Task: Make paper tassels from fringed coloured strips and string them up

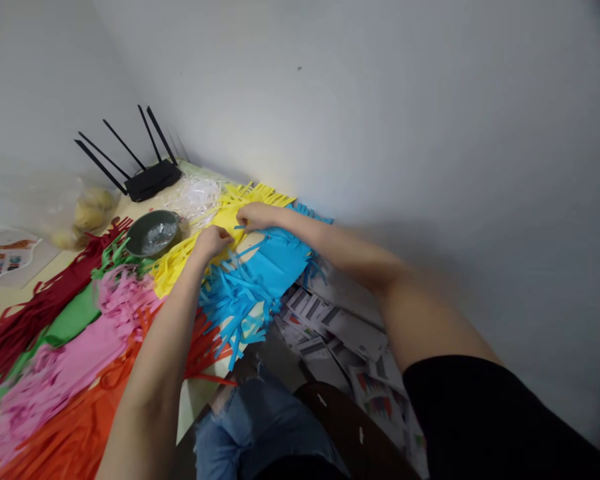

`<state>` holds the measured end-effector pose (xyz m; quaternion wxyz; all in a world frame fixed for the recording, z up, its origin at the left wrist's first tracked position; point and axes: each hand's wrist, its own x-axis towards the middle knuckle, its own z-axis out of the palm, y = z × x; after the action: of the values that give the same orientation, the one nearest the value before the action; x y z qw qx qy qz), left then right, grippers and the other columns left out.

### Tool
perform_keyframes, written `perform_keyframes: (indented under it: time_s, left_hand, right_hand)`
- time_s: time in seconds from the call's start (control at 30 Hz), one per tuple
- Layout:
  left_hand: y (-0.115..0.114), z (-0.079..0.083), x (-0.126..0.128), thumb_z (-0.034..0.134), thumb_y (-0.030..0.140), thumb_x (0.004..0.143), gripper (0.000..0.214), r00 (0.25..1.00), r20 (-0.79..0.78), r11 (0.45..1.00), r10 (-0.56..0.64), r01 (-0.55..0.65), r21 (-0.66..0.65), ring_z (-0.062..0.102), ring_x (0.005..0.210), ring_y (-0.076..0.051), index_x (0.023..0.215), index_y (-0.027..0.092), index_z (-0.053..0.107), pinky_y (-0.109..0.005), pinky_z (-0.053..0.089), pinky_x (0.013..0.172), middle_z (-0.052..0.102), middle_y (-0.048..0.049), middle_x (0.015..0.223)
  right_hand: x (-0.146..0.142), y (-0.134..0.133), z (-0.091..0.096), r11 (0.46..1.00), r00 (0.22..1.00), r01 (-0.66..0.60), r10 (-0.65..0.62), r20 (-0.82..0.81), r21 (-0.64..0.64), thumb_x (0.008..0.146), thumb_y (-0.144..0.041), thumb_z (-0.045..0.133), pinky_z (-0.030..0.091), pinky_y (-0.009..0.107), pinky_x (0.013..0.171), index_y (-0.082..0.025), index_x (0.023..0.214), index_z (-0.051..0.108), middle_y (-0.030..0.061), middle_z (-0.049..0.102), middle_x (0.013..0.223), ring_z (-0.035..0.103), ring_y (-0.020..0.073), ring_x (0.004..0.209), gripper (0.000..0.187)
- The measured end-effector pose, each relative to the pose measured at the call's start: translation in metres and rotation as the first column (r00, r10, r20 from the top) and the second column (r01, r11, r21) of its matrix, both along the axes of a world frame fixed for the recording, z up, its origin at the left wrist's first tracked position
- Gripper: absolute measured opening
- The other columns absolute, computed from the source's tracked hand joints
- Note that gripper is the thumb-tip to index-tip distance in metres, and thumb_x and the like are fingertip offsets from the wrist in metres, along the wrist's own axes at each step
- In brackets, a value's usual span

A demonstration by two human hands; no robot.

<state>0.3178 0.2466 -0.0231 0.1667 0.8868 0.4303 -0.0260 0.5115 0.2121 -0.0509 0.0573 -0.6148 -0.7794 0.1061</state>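
Note:
My left hand (pixel 214 241) is closed in a pinch over the yellow fringed paper (pixel 180 257); whatever lies between its fingertips is too small to make out. Close to it, my right hand (pixel 255 216) curls its fingers down where the yellow paper meets the blue fringed paper (pixel 277 263). Thin blue strips show just below those fingers, and the fingertips are partly hidden. The blue sheet has a plain middle and cut fringes at its ends, some hanging over the table's edge.
Red (pixel 65 280), green (pixel 75 313), pink (pixel 80 350) and orange (pixel 80 413) fringed papers cover the left. Behind them are a dark bowl (pixel 153 233) with clear bits, white shreds (pixel 197 197), a black router (pixel 153 180) and a bag of yellow fruit (pixel 90 210). Printed boxes (pixel 340 327) lie below.

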Motion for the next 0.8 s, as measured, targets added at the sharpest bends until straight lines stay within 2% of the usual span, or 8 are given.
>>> perform_keyframes:
  time_s: [0.13, 0.23, 0.3, 0.37, 0.47, 0.6, 0.67, 0.8]
  left_hand:
    - [0.001, -0.002, 0.001, 0.07, 0.026, 0.078, 0.019, 0.999, 0.038, 1.0, 0.029, -0.029, -0.005, 0.071, 0.09, -0.026, 0.091, 0.018, 0.081, -0.031, 0.05, 0.083, 0.079, -0.0108, 0.094]
    - [0.001, -0.006, 0.003, 0.069, 0.018, 0.07, 0.015, 0.992, 0.1, 0.997, 0.074, -0.074, 0.0, 0.07, 0.092, -0.027, 0.082, 0.018, 0.079, -0.031, 0.05, 0.085, 0.077, -0.0101, 0.09]
    - [0.003, -0.009, 0.002, 0.067, 0.016, 0.068, 0.014, 0.978, 0.165, 0.992, 0.129, -0.13, -0.003, 0.069, 0.091, -0.027, 0.079, 0.017, 0.076, -0.032, 0.049, 0.085, 0.076, -0.01, 0.086]
    - [0.007, -0.013, -0.002, 0.064, 0.016, 0.07, 0.01, 0.948, 0.245, 0.978, 0.205, -0.206, -0.021, 0.067, 0.083, -0.025, 0.076, 0.016, 0.072, -0.031, 0.049, 0.079, 0.073, -0.0087, 0.079]
    - [0.012, -0.018, -0.01, 0.06, 0.019, 0.073, 0.007, 0.867, 0.377, 0.943, 0.326, -0.324, -0.07, 0.062, 0.067, -0.019, 0.069, 0.016, 0.065, -0.028, 0.047, 0.067, 0.063, -0.0028, 0.063]
    - [0.013, -0.016, -0.02, 0.055, 0.02, 0.074, 0.008, 0.705, 0.578, 0.887, 0.411, -0.457, -0.073, 0.054, 0.061, -0.014, 0.067, 0.018, 0.055, -0.023, 0.044, 0.062, 0.055, 0.0021, 0.062]
    - [0.014, -0.01, -0.029, 0.052, 0.02, 0.076, 0.007, 0.611, 0.673, 0.848, 0.417, -0.529, -0.045, 0.053, 0.065, -0.013, 0.069, 0.018, 0.052, -0.022, 0.044, 0.065, 0.055, 0.0024, 0.066]
    - [0.023, 0.015, -0.069, 0.045, 0.02, 0.078, 0.008, 0.471, 0.782, 0.747, 0.409, -0.664, 0.009, 0.05, 0.068, -0.013, 0.07, 0.021, 0.044, -0.023, 0.044, 0.068, 0.049, 0.0031, 0.066]
  right_hand:
    - [-0.001, 0.001, -0.002, 1.0, 1.0, 0.005, -0.005, -0.024, -0.003, 0.078, -0.022, 0.074, 0.03, 0.025, 0.065, -0.015, 0.097, 0.074, 0.0085, 0.075, 0.102, 0.061, 0.0178, 0.084, 0.02]
    - [0.0, -0.002, 0.004, 1.0, 0.999, 0.01, -0.011, -0.053, -0.009, 0.076, -0.019, 0.076, 0.034, 0.025, 0.067, -0.014, 0.097, 0.074, 0.0087, 0.076, 0.101, 0.064, 0.0186, 0.085, 0.021]
    - [-0.001, -0.008, 0.015, 1.0, 0.996, 0.014, -0.014, -0.086, 0.005, 0.078, -0.022, 0.077, 0.039, 0.024, 0.072, -0.014, 0.107, 0.073, 0.0088, 0.076, 0.108, 0.066, 0.0191, 0.092, 0.031]
    - [-0.007, -0.019, 0.029, 0.998, 0.992, 0.032, -0.025, -0.127, 0.055, 0.088, -0.028, 0.068, 0.044, 0.025, 0.085, -0.014, 0.125, 0.067, 0.0105, 0.071, 0.126, 0.065, 0.0199, 0.109, 0.039]
    - [-0.031, -0.036, 0.041, 0.992, 0.98, 0.079, -0.06, -0.188, 0.095, 0.1, -0.024, 0.047, 0.043, 0.03, 0.103, -0.014, 0.133, 0.063, 0.0119, 0.065, 0.138, 0.06, 0.0212, 0.125, 0.038]
    - [-0.075, -0.041, 0.027, 0.996, 0.981, 0.091, -0.087, -0.174, 0.014, 0.093, -0.012, 0.055, 0.046, 0.033, 0.105, -0.009, 0.128, 0.067, 0.0173, 0.069, 0.13, 0.064, 0.0249, 0.121, 0.037]
    - [-0.086, -0.034, 0.017, 0.99, 0.978, 0.14, -0.139, -0.155, -0.008, 0.094, -0.012, 0.057, 0.047, 0.037, 0.107, -0.006, 0.13, 0.064, 0.0203, 0.065, 0.134, 0.063, 0.0258, 0.122, 0.037]
    - [-0.083, -0.019, 0.01, 0.973, 0.962, 0.229, -0.23, -0.144, -0.03, 0.098, -0.034, 0.062, 0.053, 0.048, 0.102, -0.015, 0.132, 0.06, 0.0128, 0.061, 0.135, 0.062, 0.0249, 0.12, 0.039]
